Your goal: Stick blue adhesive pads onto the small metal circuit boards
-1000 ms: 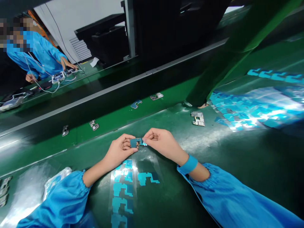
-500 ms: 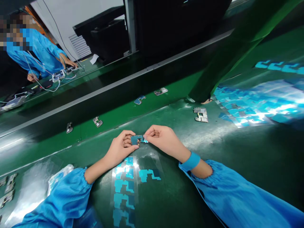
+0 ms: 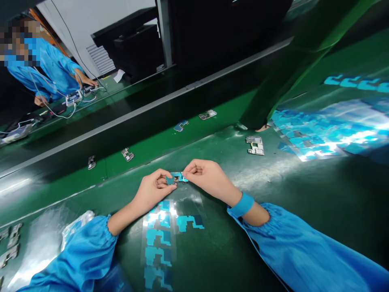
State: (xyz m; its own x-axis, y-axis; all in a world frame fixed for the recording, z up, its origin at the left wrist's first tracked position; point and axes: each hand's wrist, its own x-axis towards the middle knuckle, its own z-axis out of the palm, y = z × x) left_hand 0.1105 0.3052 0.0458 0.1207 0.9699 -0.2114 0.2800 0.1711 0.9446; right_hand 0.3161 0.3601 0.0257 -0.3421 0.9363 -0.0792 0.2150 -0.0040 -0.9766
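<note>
A small circuit board (image 3: pixel 170 180) with a blue face and a notch in its lower edge is held above the bench, roughly level. My left hand (image 3: pixel 153 186) grips its left end between thumb and fingers. At the other end, the thumb and index finger of my right hand (image 3: pixel 202 175) are pinched on the board's edge, where a shiny light-blue patch shows. Whether that patch is a separate film I cannot tell. Just below my hands lie a clear strip (image 3: pixel 158 256) of blue die-cut stickers and a smaller clear sheet (image 3: pixel 190 223) with a similar blue sticker.
Further boards lie on the green bench, including one board (image 3: pixel 255 145) to the right and another board (image 3: pixel 127 154) beyond my left hand. Blue sticker sheets (image 3: pixel 322 134) pile up at right beside a green post (image 3: pixel 273 89). A co-worker (image 3: pixel 57 69) sits across the bench at upper left.
The board has tilted slightly in my hands, and its upper strip now looks lighter blue. Both hands keep their grip and have barely moved; the view has shifted slightly.
</note>
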